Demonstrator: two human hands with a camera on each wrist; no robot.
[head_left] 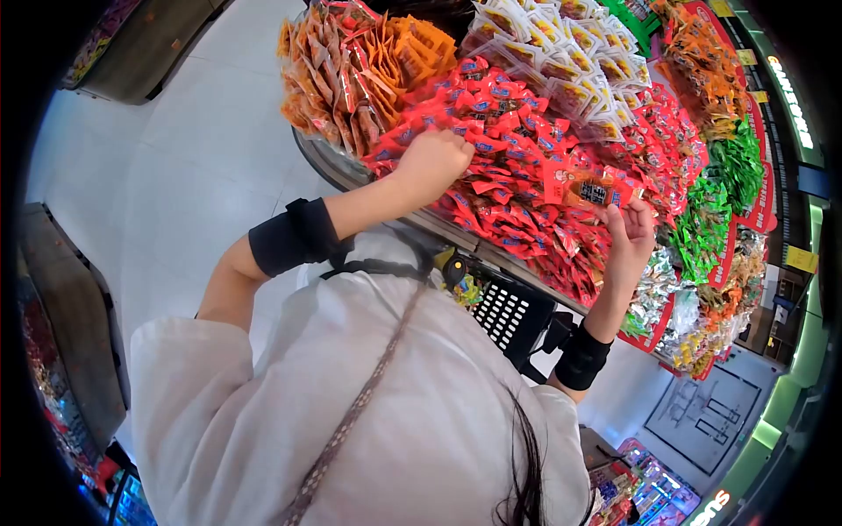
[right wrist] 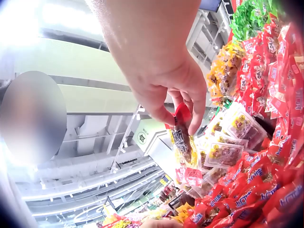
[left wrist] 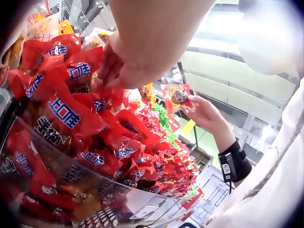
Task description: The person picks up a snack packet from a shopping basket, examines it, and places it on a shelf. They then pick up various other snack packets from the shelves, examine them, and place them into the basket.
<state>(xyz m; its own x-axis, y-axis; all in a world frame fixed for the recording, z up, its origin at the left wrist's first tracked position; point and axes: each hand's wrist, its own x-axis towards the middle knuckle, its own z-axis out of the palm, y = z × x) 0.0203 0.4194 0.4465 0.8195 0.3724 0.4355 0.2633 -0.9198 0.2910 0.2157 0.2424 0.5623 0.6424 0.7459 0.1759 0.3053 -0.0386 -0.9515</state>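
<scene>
My right hand (head_left: 633, 232) pinches one edge of a small red and clear snack packet (head_left: 588, 188), raised above the heap. Brown food and dark lettering show through the packet (right wrist: 180, 135) between thumb and fingers in the right wrist view. My left hand (head_left: 436, 165) has its fingers bent down at the heap of red snack packets (head_left: 504, 175). Close by in the left wrist view, red packets (left wrist: 64, 114) with blue and white lettering lie below the left hand (left wrist: 116, 64). I cannot tell whether its fingers grip one.
Orange packets (head_left: 351, 74) fill the bin's left end, white packets (head_left: 561, 61) its far side. Green packets (head_left: 706, 210) lie to the right. A clear rim (left wrist: 114, 190) edges the bin. Near my body stands a black basket (head_left: 504, 316).
</scene>
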